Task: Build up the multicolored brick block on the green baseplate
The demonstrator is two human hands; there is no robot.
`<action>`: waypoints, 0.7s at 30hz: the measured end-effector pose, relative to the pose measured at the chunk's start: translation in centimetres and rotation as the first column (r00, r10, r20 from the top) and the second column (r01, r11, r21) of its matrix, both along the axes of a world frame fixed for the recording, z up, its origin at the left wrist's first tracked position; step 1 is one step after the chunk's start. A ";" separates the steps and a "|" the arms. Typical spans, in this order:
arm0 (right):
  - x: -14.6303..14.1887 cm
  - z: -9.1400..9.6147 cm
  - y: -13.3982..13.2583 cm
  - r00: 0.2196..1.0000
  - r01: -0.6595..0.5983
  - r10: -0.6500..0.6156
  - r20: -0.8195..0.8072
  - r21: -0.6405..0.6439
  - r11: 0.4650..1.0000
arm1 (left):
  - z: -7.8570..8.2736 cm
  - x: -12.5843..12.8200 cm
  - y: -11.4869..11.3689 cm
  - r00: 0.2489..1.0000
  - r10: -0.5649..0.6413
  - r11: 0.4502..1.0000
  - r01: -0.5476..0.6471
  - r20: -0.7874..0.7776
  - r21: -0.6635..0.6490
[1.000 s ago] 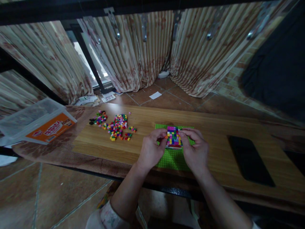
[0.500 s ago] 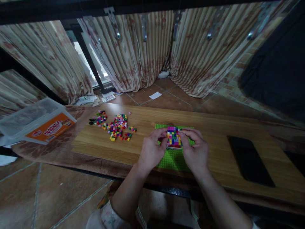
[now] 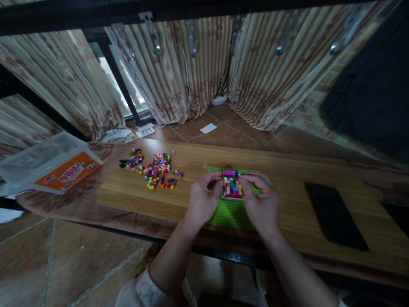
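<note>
A rectangular block of multicoloured toy bricks [image 3: 232, 183] lies over a green studded baseplate [image 3: 230, 215], with a reddish and clear edge showing along its near side. My left hand [image 3: 204, 198] has thumb and forefinger closed at the block's left edge. On the opposite side, my right hand [image 3: 262, 198] grips the right edge, its thumb resting near the top face. Fingers hide parts of both side edges. Whether the block is fixed to the baseplate or just rests there, I cannot tell.
Loose coloured bricks [image 3: 156, 170] lie in a spread pile on the wooden board [image 3: 198, 160], left of the baseplate. A clear plastic box [image 3: 47, 157] with an orange label leans at the far left. A flat black slab [image 3: 335, 215] lies on the right.
My left thumb and fingers have shifted slightly left, so more of the block's left edge shows. My right hand stays nearly where it was.
</note>
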State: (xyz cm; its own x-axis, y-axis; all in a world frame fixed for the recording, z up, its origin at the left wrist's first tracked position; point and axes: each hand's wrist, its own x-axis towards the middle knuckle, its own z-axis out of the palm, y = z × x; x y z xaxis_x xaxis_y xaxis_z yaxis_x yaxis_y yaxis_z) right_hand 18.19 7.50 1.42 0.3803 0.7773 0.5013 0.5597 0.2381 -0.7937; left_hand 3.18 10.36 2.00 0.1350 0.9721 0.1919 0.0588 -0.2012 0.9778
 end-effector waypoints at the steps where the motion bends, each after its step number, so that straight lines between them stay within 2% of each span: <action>1: 0.0 0.0 0.0 1.000 -0.002 0.002 -0.003 0.001 1.000 | -0.1 0.1 0.1 1.000 0.006 1.000 -0.006 0.019 -0.016; 9: 0.0 0.0 0.1 1.000 -0.005 0.005 0.010 -0.003 1.000 | -0.1 0.8 0.3 0.982 0.039 0.989 -0.012 0.187 -0.145; 21: 0.0 -0.2 0.0 1.000 -0.005 0.005 0.019 0.008 1.000 | 0.2 1.0 0.8 0.963 0.054 0.962 0.020 0.264 -0.271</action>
State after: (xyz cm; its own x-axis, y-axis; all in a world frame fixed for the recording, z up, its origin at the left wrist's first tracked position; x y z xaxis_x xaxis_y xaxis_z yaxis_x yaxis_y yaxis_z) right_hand 18.15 7.53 1.21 0.3670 0.7750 0.5145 0.5733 0.2471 -0.7812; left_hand 4.18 11.17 2.18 0.0980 0.9939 -0.0498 -0.2098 0.0696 0.9753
